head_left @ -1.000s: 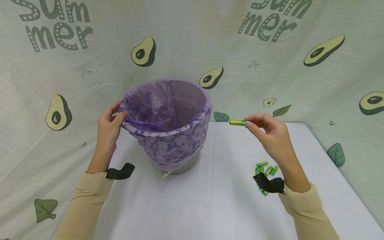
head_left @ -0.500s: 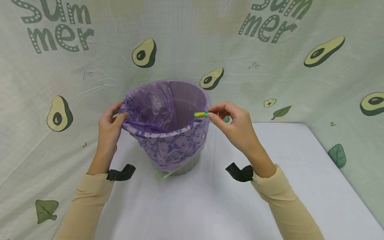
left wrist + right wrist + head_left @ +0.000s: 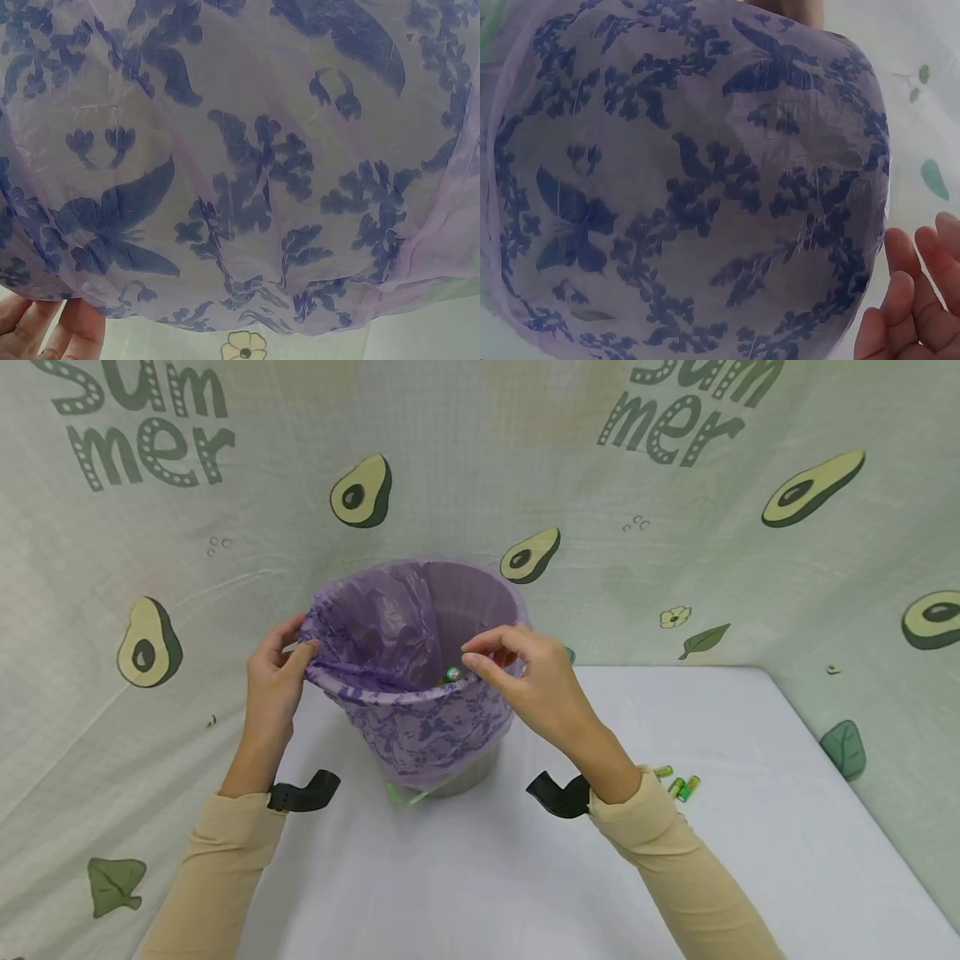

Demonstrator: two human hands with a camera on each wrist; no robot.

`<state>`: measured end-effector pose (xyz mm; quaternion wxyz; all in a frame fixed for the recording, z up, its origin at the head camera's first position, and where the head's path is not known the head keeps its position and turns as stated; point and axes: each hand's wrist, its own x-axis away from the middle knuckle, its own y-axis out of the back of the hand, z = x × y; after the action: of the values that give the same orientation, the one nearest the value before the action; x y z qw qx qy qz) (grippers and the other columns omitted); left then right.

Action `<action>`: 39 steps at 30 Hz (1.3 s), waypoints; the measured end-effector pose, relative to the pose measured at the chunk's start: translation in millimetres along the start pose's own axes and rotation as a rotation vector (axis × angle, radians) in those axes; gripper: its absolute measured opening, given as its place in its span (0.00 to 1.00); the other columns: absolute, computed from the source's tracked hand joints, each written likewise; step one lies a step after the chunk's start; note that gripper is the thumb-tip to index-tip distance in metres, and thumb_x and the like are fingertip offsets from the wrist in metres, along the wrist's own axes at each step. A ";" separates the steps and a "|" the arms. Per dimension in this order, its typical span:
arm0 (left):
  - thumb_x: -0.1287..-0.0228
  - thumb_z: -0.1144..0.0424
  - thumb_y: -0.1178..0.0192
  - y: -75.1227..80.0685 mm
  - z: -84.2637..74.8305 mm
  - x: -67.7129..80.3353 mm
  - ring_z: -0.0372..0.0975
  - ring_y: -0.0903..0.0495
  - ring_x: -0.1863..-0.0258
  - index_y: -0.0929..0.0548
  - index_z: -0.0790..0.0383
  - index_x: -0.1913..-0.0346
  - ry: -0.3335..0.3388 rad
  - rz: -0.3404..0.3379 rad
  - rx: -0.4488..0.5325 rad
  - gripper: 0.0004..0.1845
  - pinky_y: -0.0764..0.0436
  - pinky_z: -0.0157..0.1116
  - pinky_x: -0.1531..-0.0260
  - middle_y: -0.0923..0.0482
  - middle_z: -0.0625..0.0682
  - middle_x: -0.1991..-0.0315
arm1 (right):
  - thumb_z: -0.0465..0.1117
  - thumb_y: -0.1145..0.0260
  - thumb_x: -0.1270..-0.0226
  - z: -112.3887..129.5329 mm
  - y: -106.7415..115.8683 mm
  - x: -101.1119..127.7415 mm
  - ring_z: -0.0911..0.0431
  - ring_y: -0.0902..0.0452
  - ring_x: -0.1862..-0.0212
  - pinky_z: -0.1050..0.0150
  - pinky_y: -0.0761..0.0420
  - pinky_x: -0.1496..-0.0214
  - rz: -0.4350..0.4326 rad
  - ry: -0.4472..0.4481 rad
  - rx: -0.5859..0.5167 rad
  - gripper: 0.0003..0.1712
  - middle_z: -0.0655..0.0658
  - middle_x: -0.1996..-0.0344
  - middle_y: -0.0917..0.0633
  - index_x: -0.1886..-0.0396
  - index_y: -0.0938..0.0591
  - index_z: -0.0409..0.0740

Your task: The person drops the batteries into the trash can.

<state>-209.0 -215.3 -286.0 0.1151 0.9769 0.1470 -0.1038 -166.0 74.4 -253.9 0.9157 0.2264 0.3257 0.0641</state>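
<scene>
Purple bag [image 3: 427, 727] rim gripped by left hand [image 3: 273, 681]; right hand [image 3: 536, 681] fingers loose

Bin liner [image 3: 427, 727] is pale purple with dark blue butterfly-and-flower print, batteries [image 3: 678, 783] green and yellow, backdrop [image 3: 675, 527] pale green with avocados.

Thin glossy purple plastic bin liner [image 3: 420, 727], matt white tablecloth [image 3: 487, 877], metallic green batteries [image 3: 678, 783], printed cloth backdrop [image 3: 675, 527]
</scene>
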 end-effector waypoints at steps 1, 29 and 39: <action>0.36 0.61 0.47 -0.3 0.1 0.2 0.28 0.27 0.60 0.31 0.57 0.34 0.000 -0.001 -0.003 0.26 0.29 0.22 0.67 0.29 0.39 0.52 | 0.39 0.35 0.38 0.1 -0.4 0.2 0.60 0.27 0.67 0.65 0.26 0.64 0.000 -0.002 0.003 0.07 0.49 0.70 0.16 0.63 0.16 0.42; 0.36 0.60 0.46 0.8 0.5 -1.7 0.27 0.28 0.59 0.31 0.56 0.34 0.004 -0.006 -0.029 0.26 0.30 0.22 0.67 0.30 0.37 0.53 | 0.37 0.35 0.38 -15.5 30.8 19.5 0.62 0.24 0.68 0.72 0.26 0.64 -0.138 -0.070 0.018 0.06 0.47 0.72 0.15 0.64 0.16 0.40; 0.36 0.60 0.47 1.6 -0.7 -1.7 0.26 0.28 0.60 0.32 0.56 0.34 0.001 0.007 -0.050 0.26 0.29 0.21 0.68 0.30 0.36 0.53 | 0.39 0.37 0.36 -32.4 61.0 42.5 0.63 0.25 0.67 0.74 0.27 0.63 -0.202 -0.171 0.077 0.07 0.52 0.72 0.17 0.64 0.17 0.40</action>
<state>-210.0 -217.0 -284.6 0.1396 0.9743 0.1461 -0.0993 -151.4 152.0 -272.4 0.9326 0.2320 0.2697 -0.0606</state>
